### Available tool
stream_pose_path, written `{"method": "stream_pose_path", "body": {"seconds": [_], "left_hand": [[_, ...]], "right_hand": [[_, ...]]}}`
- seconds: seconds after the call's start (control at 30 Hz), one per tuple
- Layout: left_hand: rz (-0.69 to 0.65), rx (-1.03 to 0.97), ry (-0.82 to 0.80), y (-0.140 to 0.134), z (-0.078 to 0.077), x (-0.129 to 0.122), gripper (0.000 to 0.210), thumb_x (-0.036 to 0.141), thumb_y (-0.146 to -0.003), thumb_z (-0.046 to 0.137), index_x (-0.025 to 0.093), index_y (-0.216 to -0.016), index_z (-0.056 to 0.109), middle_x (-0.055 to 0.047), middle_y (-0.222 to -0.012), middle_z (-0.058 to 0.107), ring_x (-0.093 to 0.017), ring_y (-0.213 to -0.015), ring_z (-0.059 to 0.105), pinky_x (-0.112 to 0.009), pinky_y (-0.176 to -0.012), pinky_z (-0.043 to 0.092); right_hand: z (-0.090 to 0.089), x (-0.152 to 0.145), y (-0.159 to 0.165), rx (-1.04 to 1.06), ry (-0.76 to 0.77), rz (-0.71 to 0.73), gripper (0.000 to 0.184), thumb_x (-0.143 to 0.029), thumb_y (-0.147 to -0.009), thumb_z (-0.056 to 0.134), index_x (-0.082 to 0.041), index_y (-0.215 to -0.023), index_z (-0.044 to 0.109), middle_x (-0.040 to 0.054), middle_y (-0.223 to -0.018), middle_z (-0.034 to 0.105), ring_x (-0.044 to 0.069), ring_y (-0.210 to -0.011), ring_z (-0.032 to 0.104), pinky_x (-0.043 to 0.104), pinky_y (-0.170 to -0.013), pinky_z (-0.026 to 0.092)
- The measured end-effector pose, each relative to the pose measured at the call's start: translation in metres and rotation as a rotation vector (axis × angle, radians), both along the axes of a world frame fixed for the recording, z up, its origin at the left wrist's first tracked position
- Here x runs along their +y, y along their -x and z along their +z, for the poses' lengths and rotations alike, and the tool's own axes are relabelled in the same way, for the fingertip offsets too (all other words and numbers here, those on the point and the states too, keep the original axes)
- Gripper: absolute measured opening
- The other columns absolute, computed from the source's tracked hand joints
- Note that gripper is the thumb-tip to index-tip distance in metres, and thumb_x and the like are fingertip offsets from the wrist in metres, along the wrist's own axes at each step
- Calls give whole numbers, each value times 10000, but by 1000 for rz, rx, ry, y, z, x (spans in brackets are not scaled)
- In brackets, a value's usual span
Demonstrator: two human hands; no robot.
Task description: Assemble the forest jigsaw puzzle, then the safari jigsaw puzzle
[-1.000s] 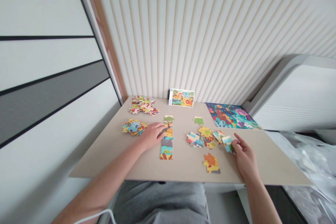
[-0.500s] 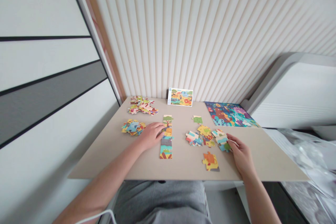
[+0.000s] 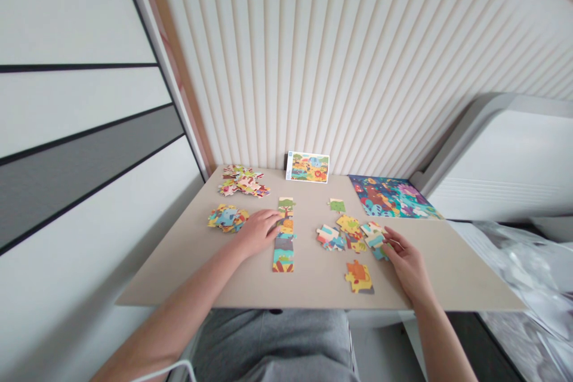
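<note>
A vertical strip of joined puzzle pieces point(image 3: 283, 245) lies mid-table, showing a tree, a lion and water. My left hand point(image 3: 258, 231) rests at its left edge, fingers stretched out and fingertips touching the strip. On the right, my right hand point(image 3: 406, 259) has its thumb and fingers around a puzzle piece with green on it, partly hidden by the fingers. Just left of those fingers are light and blue puzzle pieces point(image 3: 372, 233). Nearby sit a yellow piece point(image 3: 348, 224), a red-and-blue cluster point(image 3: 331, 237) and an orange-yellow pair point(image 3: 359, 277).
A picture card point(image 3: 308, 167) leans against the ribbed wall. Two piles of pieces, one pink and green point(image 3: 244, 182), one blue and yellow point(image 3: 226, 218), lie at left. A green piece point(image 3: 337, 205) sits alone. A dark colourful finished puzzle point(image 3: 396, 197) is at back right.
My right hand has shifted slightly left and its fingers now cover more of the green-marked piece. My left hand and the strip stay in place.
</note>
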State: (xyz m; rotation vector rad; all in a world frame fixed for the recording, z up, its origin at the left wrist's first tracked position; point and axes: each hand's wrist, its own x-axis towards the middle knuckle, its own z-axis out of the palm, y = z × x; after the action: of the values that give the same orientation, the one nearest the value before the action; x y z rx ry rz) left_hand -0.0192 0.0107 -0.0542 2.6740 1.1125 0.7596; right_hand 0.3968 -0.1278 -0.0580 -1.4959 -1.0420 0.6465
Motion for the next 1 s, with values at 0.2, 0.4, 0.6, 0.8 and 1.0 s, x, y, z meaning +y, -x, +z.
{"method": "stream_pose_path", "body": {"seconds": [0.2, 0.4, 0.6, 0.8, 1.0], "left_hand": [[-4, -6, 0, 0, 1, 0, 313, 276, -975, 518, 242, -1255, 654, -66, -1302, 659, -245, -1216, 594, -433, -1088, 456], [-1, 0, 0, 0, 1, 0, 320, 274, -976, 517, 249, -1267, 647, -66, -1304, 659, -245, -1215, 596, -431, -1086, 456], [-5, -6, 5, -1, 0, 0, 322, 261, -971, 525, 242, -1268, 646, -69, -1304, 656, -247, -1218, 591, -432, -1086, 454], [-9, -21, 6, -1, 0, 0, 338, 257, -958, 539, 254, -1279, 643, -72, -1286, 662, -243, -1208, 598, -431, -1086, 458], [2, -4, 6, 0, 0, 0, 317, 261, -961, 548, 241, -1260, 653, -76, -1278, 665, -248, -1200, 597, -433, -1075, 464]], "right_hand": [[3, 0, 4, 63, 1, -11, 666, -496, -713, 829, -233, -1300, 659, 72, -1223, 704, 261, -1119, 660, 401, -967, 548], [8, 0, 6, 6, 34, -60, 510, -528, -720, 813, -177, -1085, 751, 93, -1090, 754, 276, -1010, 684, 435, -951, 554], [1, 4, 3, 44, -59, -18, 488, -589, -793, 736, -240, -1125, 658, 45, -983, 716, 234, -890, 676, 343, -707, 600], [14, 22, 11, -128, -31, 119, 535, -570, -856, 687, -225, -1260, 630, 14, -831, 659, 162, -671, 588, 277, -593, 499], [45, 83, 42, -127, -64, 290, 488, -546, -741, 810, -219, -1044, 613, 26, -812, 697, 193, -725, 631, 298, -646, 482]]}}
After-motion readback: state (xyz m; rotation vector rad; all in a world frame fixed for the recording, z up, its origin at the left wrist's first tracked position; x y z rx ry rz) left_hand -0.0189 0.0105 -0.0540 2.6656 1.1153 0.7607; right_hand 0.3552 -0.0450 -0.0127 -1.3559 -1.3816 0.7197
